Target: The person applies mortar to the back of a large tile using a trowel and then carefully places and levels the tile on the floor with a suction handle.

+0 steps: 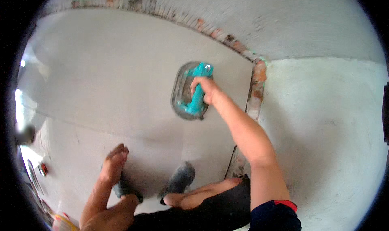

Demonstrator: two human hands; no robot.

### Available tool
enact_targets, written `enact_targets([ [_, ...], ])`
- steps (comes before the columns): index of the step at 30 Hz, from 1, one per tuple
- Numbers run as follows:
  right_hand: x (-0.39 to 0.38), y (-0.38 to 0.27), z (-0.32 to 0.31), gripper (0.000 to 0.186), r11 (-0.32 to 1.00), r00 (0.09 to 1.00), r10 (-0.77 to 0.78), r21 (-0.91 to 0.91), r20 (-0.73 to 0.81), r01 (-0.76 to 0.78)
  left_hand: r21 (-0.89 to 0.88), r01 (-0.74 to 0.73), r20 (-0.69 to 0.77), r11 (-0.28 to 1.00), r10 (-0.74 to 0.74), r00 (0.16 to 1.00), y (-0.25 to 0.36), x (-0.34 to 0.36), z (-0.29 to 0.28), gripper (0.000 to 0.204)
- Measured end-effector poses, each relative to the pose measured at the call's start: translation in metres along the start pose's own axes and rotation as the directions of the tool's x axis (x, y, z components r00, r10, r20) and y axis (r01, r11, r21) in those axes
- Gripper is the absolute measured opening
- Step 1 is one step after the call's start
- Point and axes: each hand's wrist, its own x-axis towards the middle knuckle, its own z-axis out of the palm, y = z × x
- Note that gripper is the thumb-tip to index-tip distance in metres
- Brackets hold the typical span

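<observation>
My right hand (204, 89) is wrapped around the teal handle of a tile vibrator (197, 103). This tool has a dark, rounded oblong base and rests flat on the large pale grey floor tiles (101, 69), near the corner of the room. My left hand (115, 161) hangs over the tiles by my left foot, its fingers loosely extended and a little blurred. Nothing shows in it.
A plastered wall (308, 24) runs along the far side, and another wall (324, 109) stands at my right. Rough exposed brick (257, 83) lines their feet. My grey shoes (180, 177) are on the tiles. A small red and black object (43, 169) lies at the far left.
</observation>
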Motion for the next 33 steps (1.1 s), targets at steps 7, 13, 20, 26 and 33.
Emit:
enact_targets([
  [7,-0.019,0.006,0.010,0.012,0.984,0.978,-0.178,-0.025,-0.110,0.176,0.095,0.009,-0.109,0.995,0.001,0.994,0.025,0.002,0.016,0.059],
  [13,-0.021,0.048,0.008,0.049,0.895,0.863,-0.438,-0.211,-0.251,0.393,0.148,0.002,-0.075,0.989,0.009,0.997,0.042,0.002,0.004,0.058],
  [20,-0.020,0.060,0.025,0.060,0.733,0.654,-0.659,-0.510,-0.371,0.449,0.343,-0.077,0.000,0.936,0.082,0.997,0.080,0.012,0.015,0.067],
  [26,-0.029,0.059,0.018,0.068,0.798,0.722,-0.567,-0.481,-0.395,0.363,0.489,0.019,0.130,0.872,-0.095,0.987,0.063,0.025,0.046,0.056],
  [33,-0.035,0.053,0.013,0.068,0.784,0.770,-0.566,-0.483,-0.295,0.391,0.526,0.043,0.123,0.850,-0.126,0.984,0.063,0.028,0.045,0.050],
])
